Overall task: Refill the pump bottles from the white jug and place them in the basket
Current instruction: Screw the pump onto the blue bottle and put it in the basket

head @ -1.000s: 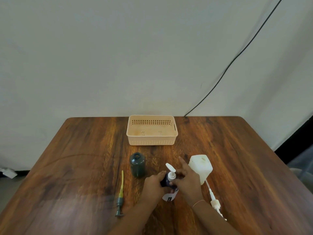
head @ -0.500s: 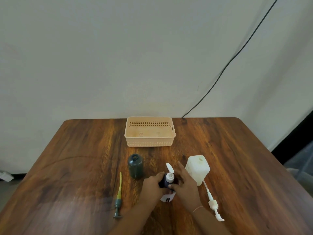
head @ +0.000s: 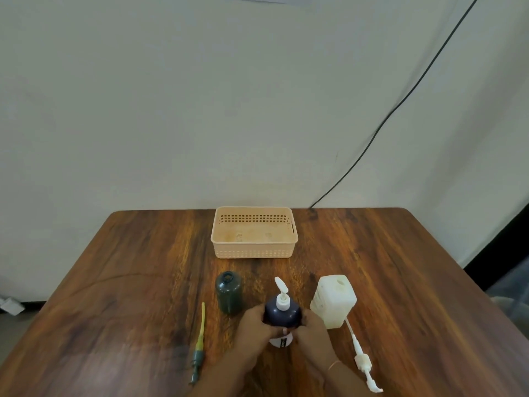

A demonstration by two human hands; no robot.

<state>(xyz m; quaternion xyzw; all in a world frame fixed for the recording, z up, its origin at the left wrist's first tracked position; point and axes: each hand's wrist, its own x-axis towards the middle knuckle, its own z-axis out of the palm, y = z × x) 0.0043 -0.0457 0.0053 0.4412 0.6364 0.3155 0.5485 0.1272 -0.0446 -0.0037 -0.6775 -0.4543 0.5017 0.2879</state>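
A dark blue pump bottle (head: 282, 314) with a white pump head stands upright near the table's front, held between my left hand (head: 252, 333) and my right hand (head: 313, 333). To its left stands a dark green bottle (head: 228, 292) with an open neck. Its green and yellow pump (head: 199, 343) lies flat further left. Right of my hands stands the white jug (head: 333, 300), uncapped, and a white pump (head: 362, 359) lies in front of it. The beige basket (head: 254, 250) sits at the back middle with nothing in it.
The wooden table (head: 400, 282) ends at a white wall. A black cable (head: 400, 107) runs down the wall to the table's back edge at the right. Floor shows past both side edges.
My right hand has come off the white pump head and dropped to the dark blue bottle's side, so both hands now wrap its body. The view has shifted slightly.
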